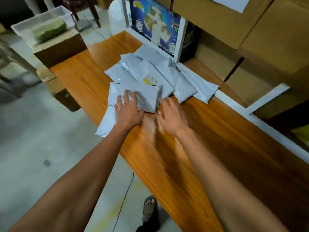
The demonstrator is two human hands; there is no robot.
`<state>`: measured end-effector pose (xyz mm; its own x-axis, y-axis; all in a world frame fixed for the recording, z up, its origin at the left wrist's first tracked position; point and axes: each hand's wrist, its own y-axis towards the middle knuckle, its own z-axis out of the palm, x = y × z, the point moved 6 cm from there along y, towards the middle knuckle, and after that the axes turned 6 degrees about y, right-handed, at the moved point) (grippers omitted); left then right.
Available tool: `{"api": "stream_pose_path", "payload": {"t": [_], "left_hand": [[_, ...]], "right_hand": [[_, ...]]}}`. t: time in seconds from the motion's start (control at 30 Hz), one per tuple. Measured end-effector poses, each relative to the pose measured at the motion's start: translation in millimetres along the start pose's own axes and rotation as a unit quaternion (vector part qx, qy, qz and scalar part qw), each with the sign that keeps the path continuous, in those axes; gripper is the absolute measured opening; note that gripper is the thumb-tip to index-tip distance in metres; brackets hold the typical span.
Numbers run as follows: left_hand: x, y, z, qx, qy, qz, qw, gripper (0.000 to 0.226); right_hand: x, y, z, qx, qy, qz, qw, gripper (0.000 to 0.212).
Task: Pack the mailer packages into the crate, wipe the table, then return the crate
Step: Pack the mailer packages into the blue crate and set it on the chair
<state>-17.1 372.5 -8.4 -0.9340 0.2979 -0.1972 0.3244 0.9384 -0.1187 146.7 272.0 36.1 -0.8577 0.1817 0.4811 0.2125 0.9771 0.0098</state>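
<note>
Several grey mailer packages (155, 72) lie in a loose pile on the wooden table (209, 139), toward its far end. My left hand (127, 111) rests flat with spread fingers on the nearest stack of mailers (142, 94). My right hand (172, 116) hovers just right of that stack, fingers loosely bent, its fingertips near the stack's edge and holding nothing. One flat mailer (107, 123) hangs over the table's left edge under my left wrist. A clear plastic crate (45, 29) with something green inside stands on a box beyond the table's far left corner.
Cardboard boxes (250, 30) are stacked along the right behind a white frame (234, 101). A blue printed box (157, 27) stands at the table's far end. A cable (125, 198) and my sandalled foot (149, 210) are on the floor to the left.
</note>
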Motion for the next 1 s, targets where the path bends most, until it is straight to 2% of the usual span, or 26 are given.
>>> {"api": "stream_pose_path", "payload": {"t": [0.17,0.27,0.37,0.47,0.57,0.7,0.8,1.0], "left_hand": [[-6,-10,14,0.004,-0.029,0.072,0.997,0.074],[6,-14,12,-0.037,-0.074,0.104,0.991,0.067],[39,-12,6,-0.092,-0.068,0.017,0.993,0.061],[69,-10,13,-0.05,-0.046,-0.054,0.996,0.074],[71,-19,23,-0.008,0.001,-0.03,1.0,0.08],[44,-51,29,-0.008,0.043,-0.028,0.999,0.079],[24,-76,34,-0.004,0.052,-0.026,0.998,0.081],[-5,-103,40,-0.008,0.071,0.024,0.997,0.066]], "right_hand": [[20,53,36,0.063,-0.061,-0.049,0.995,0.091],[25,70,57,0.124,-0.115,-0.078,0.982,0.101],[26,71,69,0.121,-0.144,-0.071,0.98,0.096],[25,59,74,0.086,-0.156,-0.047,0.983,0.088],[22,34,72,0.058,-0.193,-0.023,0.979,0.086],[10,-19,69,0.03,-0.215,0.015,0.976,0.086],[-4,-60,63,0.008,-0.201,0.081,0.976,0.086],[-33,-116,50,-0.013,-0.185,0.183,0.966,0.086]]}}
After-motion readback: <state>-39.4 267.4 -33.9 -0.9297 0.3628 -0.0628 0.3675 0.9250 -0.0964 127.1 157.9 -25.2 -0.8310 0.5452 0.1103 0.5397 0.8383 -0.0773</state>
